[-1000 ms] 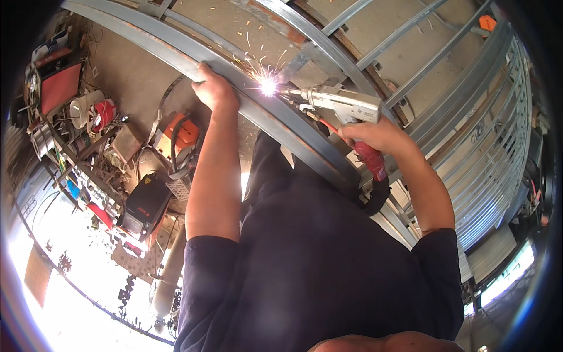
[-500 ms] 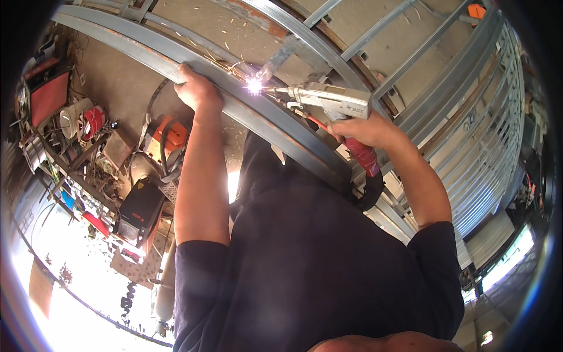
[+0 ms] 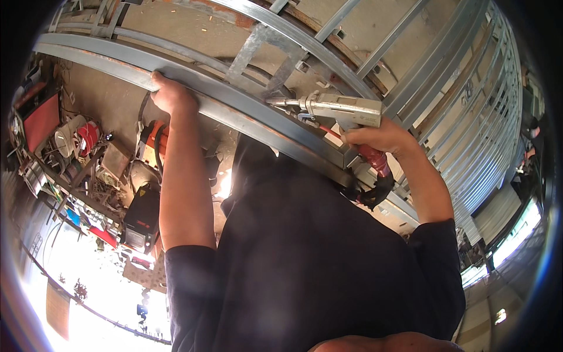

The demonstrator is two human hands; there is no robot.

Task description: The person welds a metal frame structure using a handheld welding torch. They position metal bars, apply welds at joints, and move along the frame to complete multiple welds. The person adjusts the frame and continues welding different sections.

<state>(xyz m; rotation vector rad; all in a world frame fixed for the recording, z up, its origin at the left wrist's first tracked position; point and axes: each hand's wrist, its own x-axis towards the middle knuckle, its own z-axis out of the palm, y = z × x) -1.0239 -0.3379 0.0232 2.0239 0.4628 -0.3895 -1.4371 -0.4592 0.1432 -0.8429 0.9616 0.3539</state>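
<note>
A long grey steel beam (image 3: 226, 105) runs aslant in front of my body, from the far left down to the right. My left hand (image 3: 175, 97) grips its near edge, thumb on top and fingers mostly hidden underneath. My right hand (image 3: 384, 138) is wrapped round the red handle of a silver handheld welding gun (image 3: 340, 107). The gun's nozzle points left, and its tip is at the beam's far edge, close to where a flat steel crosspiece (image 3: 249, 53) meets it; whether it touches I cannot tell. No spark shows at the tip.
Steel rails (image 3: 399, 35) and a rack of thin bars (image 3: 469, 152) spread over the right side. A dark cable (image 3: 381, 190) hangs from the gun's handle. On the left are an orange machine (image 3: 153, 141), a black box-shaped machine (image 3: 142, 214) and a cluttered bench (image 3: 76, 170).
The bright weld flash and flying sparks have gone out. My left hand and the beam appear further left in view, while the gun and my right hand appear slightly lower and further right.
</note>
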